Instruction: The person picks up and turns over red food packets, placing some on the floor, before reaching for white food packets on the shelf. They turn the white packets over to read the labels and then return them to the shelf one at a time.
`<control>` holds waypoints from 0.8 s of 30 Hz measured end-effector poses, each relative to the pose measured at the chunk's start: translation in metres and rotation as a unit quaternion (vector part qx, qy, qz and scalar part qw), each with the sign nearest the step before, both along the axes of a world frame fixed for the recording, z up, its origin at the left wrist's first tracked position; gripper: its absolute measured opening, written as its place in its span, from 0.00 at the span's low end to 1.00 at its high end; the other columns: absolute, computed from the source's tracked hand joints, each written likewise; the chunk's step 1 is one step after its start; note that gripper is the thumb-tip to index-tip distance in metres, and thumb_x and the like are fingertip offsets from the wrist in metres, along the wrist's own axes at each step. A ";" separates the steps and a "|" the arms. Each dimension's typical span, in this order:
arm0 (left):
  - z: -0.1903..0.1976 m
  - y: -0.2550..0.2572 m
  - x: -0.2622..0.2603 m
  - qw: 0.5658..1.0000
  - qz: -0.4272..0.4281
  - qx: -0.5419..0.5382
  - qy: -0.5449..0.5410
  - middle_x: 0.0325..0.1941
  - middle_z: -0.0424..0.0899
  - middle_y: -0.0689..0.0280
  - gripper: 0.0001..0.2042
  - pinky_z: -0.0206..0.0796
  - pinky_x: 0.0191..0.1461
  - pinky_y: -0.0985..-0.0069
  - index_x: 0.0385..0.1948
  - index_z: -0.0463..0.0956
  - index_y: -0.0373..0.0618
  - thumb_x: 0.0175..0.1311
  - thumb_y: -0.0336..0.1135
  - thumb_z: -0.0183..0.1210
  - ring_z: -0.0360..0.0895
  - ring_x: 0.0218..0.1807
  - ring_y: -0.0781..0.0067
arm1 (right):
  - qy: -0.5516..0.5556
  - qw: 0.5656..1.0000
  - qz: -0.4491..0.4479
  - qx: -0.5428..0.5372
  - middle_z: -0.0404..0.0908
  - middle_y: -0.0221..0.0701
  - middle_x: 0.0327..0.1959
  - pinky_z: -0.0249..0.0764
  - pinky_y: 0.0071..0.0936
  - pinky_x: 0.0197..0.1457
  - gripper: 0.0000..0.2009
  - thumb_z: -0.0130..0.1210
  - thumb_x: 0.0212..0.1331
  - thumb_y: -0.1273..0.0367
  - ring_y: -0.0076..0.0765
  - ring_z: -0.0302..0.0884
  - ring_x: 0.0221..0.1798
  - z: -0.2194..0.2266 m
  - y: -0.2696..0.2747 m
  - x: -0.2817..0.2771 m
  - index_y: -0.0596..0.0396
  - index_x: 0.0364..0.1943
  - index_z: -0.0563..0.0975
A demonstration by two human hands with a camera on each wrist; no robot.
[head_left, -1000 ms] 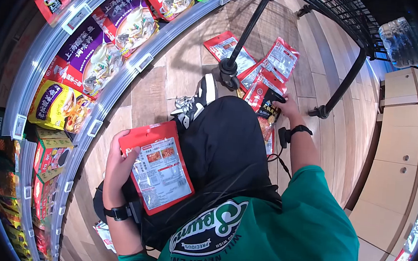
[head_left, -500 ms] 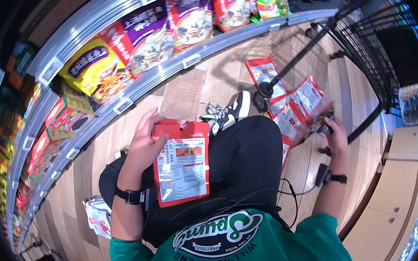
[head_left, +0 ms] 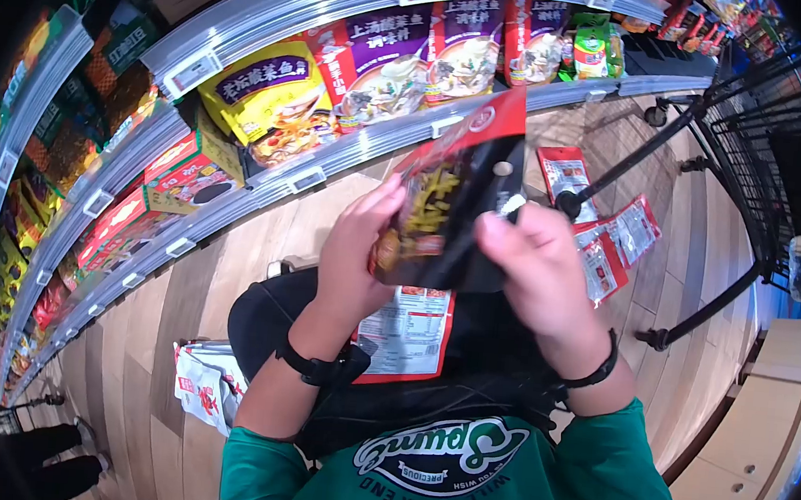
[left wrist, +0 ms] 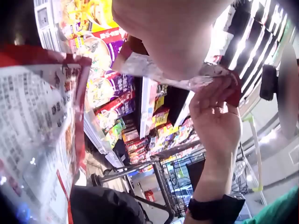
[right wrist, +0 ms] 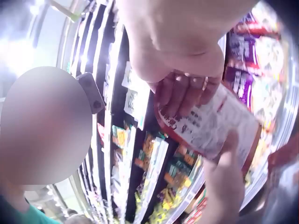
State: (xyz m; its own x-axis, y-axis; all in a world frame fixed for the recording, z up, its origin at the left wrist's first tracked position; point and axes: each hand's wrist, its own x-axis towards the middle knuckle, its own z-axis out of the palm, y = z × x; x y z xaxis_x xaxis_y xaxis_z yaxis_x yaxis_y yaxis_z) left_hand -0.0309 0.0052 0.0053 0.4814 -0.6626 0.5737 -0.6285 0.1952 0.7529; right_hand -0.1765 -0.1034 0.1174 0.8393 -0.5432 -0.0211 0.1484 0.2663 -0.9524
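Note:
A red and black food packet point(head_left: 442, 206) is up in front of the person, tilted and blurred, between both hands. The left hand point(head_left: 358, 246) grips its left edge, and the left fingers point(right wrist: 226, 170) spread over the pale printed back. At the opposite edge the right hand point(head_left: 547, 268) pinches it, thumb on the front; its curled fingers point(right wrist: 182, 93) lie against the back. Below them, a second red packet point(head_left: 412, 337) rests on the dark-trousered lap with its white label up, its top end hidden behind the held one.
Several red packets point(head_left: 636, 228) lie on the wooden floor beside a black shopping cart point(head_left: 756, 214). A curved shelf point(head_left: 307, 180) with purple and yellow bags runs along the front and left. A white and red bag point(head_left: 208, 386) lies at the left hip; cabinets point(head_left: 766, 425) stand at right.
The right hand has lifted the black and red packet off the floor to the chest front. The left hand has let go of its packet onto the lap and taken this one's left edge.

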 end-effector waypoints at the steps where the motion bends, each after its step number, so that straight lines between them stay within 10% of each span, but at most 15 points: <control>1: -0.008 0.003 0.007 0.999 0.012 0.015 0.045 0.55 0.77 0.49 0.24 0.67 0.60 0.65 0.50 0.74 0.39 0.49 0.35 0.69 0.76 0.56 0.52 | -0.025 0.998 0.052 -0.028 0.78 0.21 0.29 0.66 0.18 0.34 0.12 0.52 0.67 0.64 0.12 0.68 0.31 -0.008 0.004 0.009 0.61 0.35 0.79; 3: 0.001 0.018 0.016 0.995 -0.022 0.056 0.077 0.50 0.82 0.54 0.18 0.71 0.54 0.72 0.49 0.75 0.38 0.57 0.31 0.64 0.81 0.50 0.66 | -0.015 0.984 0.135 -0.116 0.79 0.26 0.32 0.69 0.20 0.37 0.12 0.51 0.68 0.63 0.16 0.72 0.35 -0.014 0.001 0.026 0.59 0.40 0.78; 7: -0.012 0.019 0.020 0.926 0.018 0.073 0.370 0.49 0.82 0.58 0.17 0.70 0.54 0.73 0.51 0.72 0.34 0.64 0.32 0.59 0.79 0.49 0.72 | -0.091 0.951 -0.060 -0.289 0.77 0.30 0.44 0.70 0.21 0.49 0.15 0.58 0.61 0.65 0.24 0.73 0.45 -0.044 -0.046 0.061 0.55 0.48 0.75; 9: -0.009 0.018 0.027 0.874 -0.020 0.020 0.484 0.50 0.80 0.59 0.18 0.69 0.55 0.75 0.53 0.70 0.33 0.65 0.31 0.57 0.78 0.50 0.72 | -0.030 0.955 -0.152 -0.253 0.76 0.30 0.47 0.71 0.20 0.43 0.20 0.58 0.61 0.65 0.23 0.72 0.44 -0.070 -0.062 0.063 0.53 0.55 0.70; 13: -0.013 0.015 0.028 0.841 -0.056 0.008 0.537 0.53 0.79 0.60 0.19 0.67 0.57 0.75 0.56 0.67 0.35 0.65 0.31 0.56 0.76 0.53 0.72 | 0.028 0.988 0.073 0.131 0.78 0.29 0.43 0.72 0.20 0.37 0.21 0.47 0.68 0.61 0.17 0.73 0.38 -0.119 -0.066 0.037 0.57 0.61 0.66; 24: -0.018 0.005 0.026 0.812 -0.068 0.059 0.576 0.60 0.73 0.54 0.25 0.66 0.62 0.68 0.62 0.58 0.35 0.65 0.30 0.54 0.73 0.59 0.63 | 0.015 0.996 0.054 0.063 0.78 0.35 0.50 0.72 0.24 0.54 0.19 0.51 0.66 0.69 0.25 0.76 0.50 -0.132 -0.059 0.043 0.63 0.58 0.67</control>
State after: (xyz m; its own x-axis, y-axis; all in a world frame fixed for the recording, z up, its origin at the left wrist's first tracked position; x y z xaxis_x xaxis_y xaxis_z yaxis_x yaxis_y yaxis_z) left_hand -0.0054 0.0104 -0.0132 0.5719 -0.7719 -0.2777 0.5288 0.0881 0.8442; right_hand -0.1340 -0.1624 -0.0150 0.8910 -0.4408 -0.1088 0.0845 0.3964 -0.9142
